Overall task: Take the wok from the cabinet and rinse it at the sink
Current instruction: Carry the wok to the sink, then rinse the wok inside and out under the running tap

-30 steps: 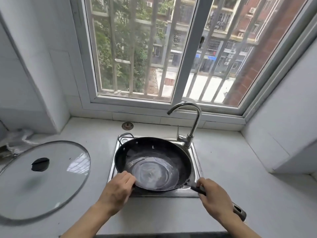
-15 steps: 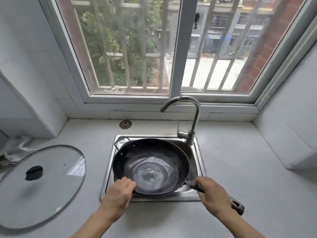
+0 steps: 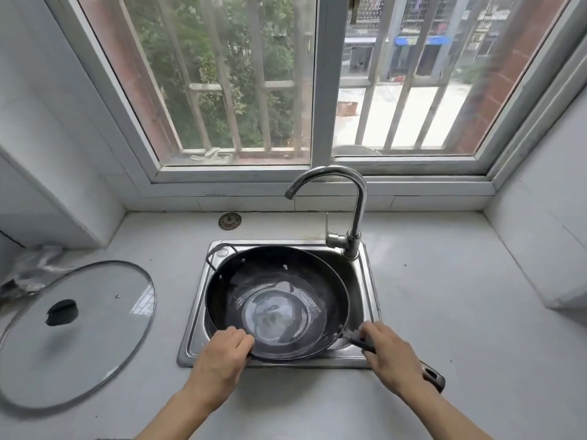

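Observation:
A black wok (image 3: 276, 300) sits in the small steel sink (image 3: 370, 300), with a shallow pool of water in its bottom. Its long black handle points to the front right over the counter. My right hand (image 3: 392, 357) grips that handle close to the wok. My left hand (image 3: 222, 357) holds the wok's near rim, fingers curled over the edge. A chrome gooseneck tap (image 3: 352, 217) stands at the sink's back right; no water runs from its spout.
A glass lid (image 3: 73, 331) with a black knob lies flat on the grey counter at the left. Crumpled plastic (image 3: 35, 268) lies behind it. A round drain strainer (image 3: 229, 221) rests on the counter behind the sink. A barred window fills the back wall.
Both hands keep their hold on the wok, which stays in the sink. The camera has tilted down and moved closer, so the sink sits lower in view.

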`<state>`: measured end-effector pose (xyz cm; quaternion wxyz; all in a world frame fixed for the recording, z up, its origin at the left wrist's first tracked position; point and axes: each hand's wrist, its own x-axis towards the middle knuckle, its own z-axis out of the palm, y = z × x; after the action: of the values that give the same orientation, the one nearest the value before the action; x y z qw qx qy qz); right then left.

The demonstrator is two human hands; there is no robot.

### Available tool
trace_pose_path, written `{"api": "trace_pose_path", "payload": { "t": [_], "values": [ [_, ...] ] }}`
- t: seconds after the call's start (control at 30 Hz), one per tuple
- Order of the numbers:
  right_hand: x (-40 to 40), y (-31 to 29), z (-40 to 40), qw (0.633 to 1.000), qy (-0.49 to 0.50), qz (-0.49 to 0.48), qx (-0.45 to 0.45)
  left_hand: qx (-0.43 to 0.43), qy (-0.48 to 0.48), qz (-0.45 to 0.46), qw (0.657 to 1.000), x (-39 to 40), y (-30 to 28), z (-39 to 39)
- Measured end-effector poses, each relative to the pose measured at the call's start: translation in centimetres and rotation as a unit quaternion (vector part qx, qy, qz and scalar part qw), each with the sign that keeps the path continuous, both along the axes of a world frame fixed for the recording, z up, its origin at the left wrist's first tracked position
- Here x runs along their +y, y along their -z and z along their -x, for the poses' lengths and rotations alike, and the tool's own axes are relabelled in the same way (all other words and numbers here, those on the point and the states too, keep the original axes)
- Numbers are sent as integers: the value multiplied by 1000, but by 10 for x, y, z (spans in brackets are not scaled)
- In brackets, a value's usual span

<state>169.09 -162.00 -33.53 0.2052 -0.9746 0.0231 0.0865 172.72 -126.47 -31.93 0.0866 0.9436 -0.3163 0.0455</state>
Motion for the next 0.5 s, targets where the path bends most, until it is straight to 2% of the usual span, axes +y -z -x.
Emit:
{"api": "trace_pose_path", "payload": {
  "t": [0.27,0.5],
  "values": [
    [-11,17,-6,999,-3,-35,-19,56,-4,-54,997,-14,-21,-2],
    [-10,19,-7,994,15,-89,-58,168,-8,-50,984,-13,-39,-24]
  ]
}}
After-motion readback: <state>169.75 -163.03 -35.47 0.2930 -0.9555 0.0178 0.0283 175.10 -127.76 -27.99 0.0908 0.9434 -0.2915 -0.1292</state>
